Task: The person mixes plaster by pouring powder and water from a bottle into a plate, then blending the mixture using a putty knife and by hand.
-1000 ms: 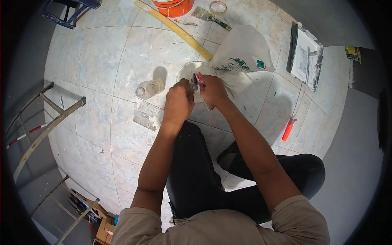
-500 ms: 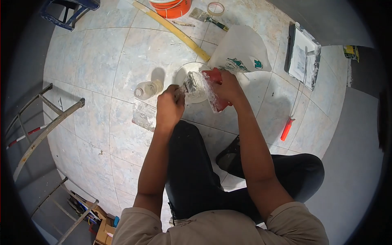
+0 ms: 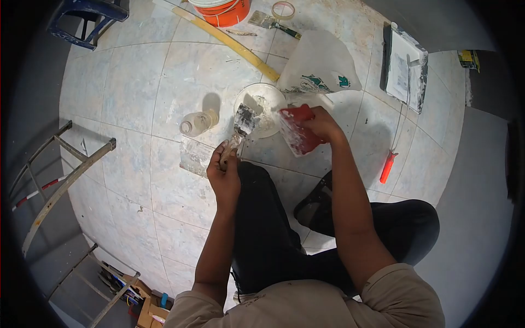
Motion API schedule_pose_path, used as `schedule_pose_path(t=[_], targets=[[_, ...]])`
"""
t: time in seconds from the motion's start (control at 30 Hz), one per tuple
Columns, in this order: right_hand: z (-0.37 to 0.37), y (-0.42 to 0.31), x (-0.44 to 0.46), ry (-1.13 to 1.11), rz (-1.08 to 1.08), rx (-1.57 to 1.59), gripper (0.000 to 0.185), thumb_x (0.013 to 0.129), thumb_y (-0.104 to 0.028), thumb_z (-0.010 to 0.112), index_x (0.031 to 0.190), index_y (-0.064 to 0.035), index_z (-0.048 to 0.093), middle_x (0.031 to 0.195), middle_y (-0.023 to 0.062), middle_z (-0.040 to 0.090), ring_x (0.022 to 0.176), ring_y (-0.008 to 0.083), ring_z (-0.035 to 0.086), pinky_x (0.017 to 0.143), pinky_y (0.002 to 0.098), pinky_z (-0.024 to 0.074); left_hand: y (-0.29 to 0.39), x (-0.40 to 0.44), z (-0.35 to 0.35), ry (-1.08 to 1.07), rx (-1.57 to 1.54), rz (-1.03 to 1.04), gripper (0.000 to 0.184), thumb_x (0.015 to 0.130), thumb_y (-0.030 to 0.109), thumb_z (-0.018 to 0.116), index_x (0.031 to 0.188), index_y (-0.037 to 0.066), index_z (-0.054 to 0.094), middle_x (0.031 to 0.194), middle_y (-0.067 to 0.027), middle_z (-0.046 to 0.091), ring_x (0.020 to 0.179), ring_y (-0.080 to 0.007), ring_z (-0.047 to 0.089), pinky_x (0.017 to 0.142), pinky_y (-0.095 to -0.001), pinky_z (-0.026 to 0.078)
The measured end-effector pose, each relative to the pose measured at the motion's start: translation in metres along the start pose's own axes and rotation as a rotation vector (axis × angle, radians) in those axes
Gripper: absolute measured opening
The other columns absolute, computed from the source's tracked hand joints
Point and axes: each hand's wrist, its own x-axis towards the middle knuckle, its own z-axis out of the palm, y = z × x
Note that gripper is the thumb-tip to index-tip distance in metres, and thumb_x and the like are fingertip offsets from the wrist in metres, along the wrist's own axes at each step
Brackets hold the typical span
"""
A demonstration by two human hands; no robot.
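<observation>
My left hand (image 3: 224, 177) grips the handle of a putty knife (image 3: 246, 119), its blade smeared with white paste and held over the near left edge of a white bowl (image 3: 262, 86). Whitish paste lies inside the bowl. In my right hand (image 3: 326, 126) is a red plastic spreader (image 3: 299, 134), coated with white along its left side and tilted just right of the bowl. A clear bottle (image 3: 192, 126) is on the tiles to the left. Between it and my left hand lies a flat, paste-stained plate (image 3: 192, 156).
Beyond the bowl are a white plastic bag (image 3: 320, 60), a yellow strip (image 3: 229, 44), an orange bucket (image 3: 229, 15), a brush (image 3: 279, 26) and a tape roll (image 3: 283, 10). A paint tray (image 3: 404, 65) and red-handled roller (image 3: 387, 168) are right; a metal ladder (image 3: 68, 177) stands left.
My left hand has drawn the putty knife back toward me, away from the spreader. My right hand has shifted the spreader slightly right, and more of its red face shows.
</observation>
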Motion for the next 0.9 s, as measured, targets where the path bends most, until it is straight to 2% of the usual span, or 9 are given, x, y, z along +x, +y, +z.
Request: schedule_pose_path(t=[0.2, 0.43, 0.53, 0.6, 0.63, 0.7, 0.73, 0.83, 0.9], targets=[[0.006, 0.043, 0.007, -0.061, -0.044, 0.187, 0.039, 0.088, -0.019, 0.084, 0.121, 0.0006, 0.075, 0.105, 0.0099, 0.078, 0.091, 0.0191, 0.073, 0.083, 0.0365, 0.0588, -0.022, -0.010, 0.012, -0.071, -0.754, -0.473, 0.043, 0.107, 0.007, 0.059, 0.148, -0.004, 0.054, 0.133, -0.0121, 0.068, 0.120, -0.0239, 0.069, 0.104, -0.0363, 0.055], [0.020, 0.078, 0.007, 0.018, -0.011, 0.413, 0.036, 0.091, -0.017, 0.083, 0.121, 0.0013, 0.075, 0.108, 0.0104, 0.079, 0.092, 0.0179, 0.073, 0.083, 0.0356, 0.0593, -0.049, -0.013, 0.047, -0.353, -0.803, -0.464, 0.052, 0.102, 0.001, 0.060, 0.153, -0.006, 0.047, 0.144, -0.0138, 0.061, 0.129, -0.0296, 0.067, 0.108, -0.0396, 0.053], [0.018, 0.103, 0.008, 0.059, -0.044, 0.300, 0.047, 0.086, -0.032, 0.085, 0.118, 0.0006, 0.076, 0.100, 0.0102, 0.079, 0.087, 0.0219, 0.074, 0.082, 0.0373, 0.0589, -0.052, -0.014, 0.057, -0.462, -0.542, -0.392, 0.054, 0.101, -0.002, 0.059, 0.153, -0.003, 0.046, 0.143, -0.0150, 0.061, 0.126, -0.0293, 0.069, 0.106, -0.0393, 0.055], [0.008, 0.112, 0.018, 0.069, 0.008, -0.272, 0.056, 0.083, -0.045, 0.087, 0.114, 0.0017, 0.077, 0.094, 0.0114, 0.079, 0.084, 0.0236, 0.075, 0.078, 0.0371, 0.0595, -0.048, -0.015, 0.062, -0.520, -0.471, -0.321, 0.054, 0.100, -0.003, 0.061, 0.152, 0.000, 0.046, 0.140, -0.0149, 0.063, 0.123, -0.0280, 0.071, 0.102, -0.0387, 0.057], [0.003, 0.093, 0.014, 0.051, -0.003, -0.297, 0.056, 0.083, -0.045, 0.087, 0.114, 0.0017, 0.077, 0.094, 0.0114, 0.079, 0.084, 0.0236, 0.075, 0.078, 0.0371, 0.0595, -0.046, -0.015, 0.063, -0.494, -0.492, -0.318, 0.054, 0.100, -0.003, 0.061, 0.152, 0.000, 0.046, 0.140, -0.0149, 0.063, 0.123, -0.0280, 0.071, 0.102, -0.0387, 0.057], [-0.009, 0.020, -0.013, 0.094, 0.363, -0.568, 0.063, 0.080, -0.054, 0.087, 0.108, 0.0021, 0.078, 0.087, 0.0134, 0.077, 0.082, 0.0257, 0.075, 0.075, 0.0388, 0.0598, -0.044, -0.015, 0.065, -0.558, -0.457, -0.310, 0.054, 0.099, -0.003, 0.065, 0.150, 0.003, 0.047, 0.136, -0.0146, 0.065, 0.120, -0.0255, 0.072, 0.099, -0.0378, 0.058], [-0.011, -0.002, -0.021, 0.082, 0.352, -0.594, 0.063, 0.080, -0.054, 0.087, 0.108, 0.0021, 0.078, 0.087, 0.0134, 0.077, 0.082, 0.0257, 0.075, 0.075, 0.0388, 0.0598, -0.040, -0.016, 0.070, -0.535, -0.477, -0.308, 0.054, 0.099, -0.003, 0.065, 0.150, 0.003, 0.047, 0.136, -0.0146, 0.065, 0.120, -0.0255, 0.072, 0.099, -0.0378, 0.058], [-0.001, -0.037, -0.036, -0.032, 0.366, -0.149, 0.055, 0.092, -0.049, 0.082, 0.098, 0.0043, 0.075, 0.083, 0.0135, 0.077, 0.074, 0.0236, 0.076, 0.067, 0.0369, 0.0596, -0.036, -0.022, 0.088, -0.441, -0.495, -0.349, 0.055, 0.095, -0.003, 0.070, 0.146, 0.001, 0.050, 0.129, -0.0137, 0.068, 0.116, -0.0235, 0.073, 0.095, -0.0365, 0.060], [0.014, -0.045, -0.048, -0.299, 0.136, 0.199, 0.043, 0.097, -0.038, 0.079, 0.096, 0.0037, 0.073, 0.081, 0.0112, 0.074, 0.071, 0.0210, 0.072, 0.064, 0.0353, 0.0557, -0.051, -0.025, 0.103, -0.413, -0.472, -0.286, 0.052, 0.095, 0.003, 0.070, 0.145, -0.001, 0.055, 0.123, -0.0145, 0.072, 0.103, -0.0213, 0.072, 0.091, -0.0357, 0.058]])
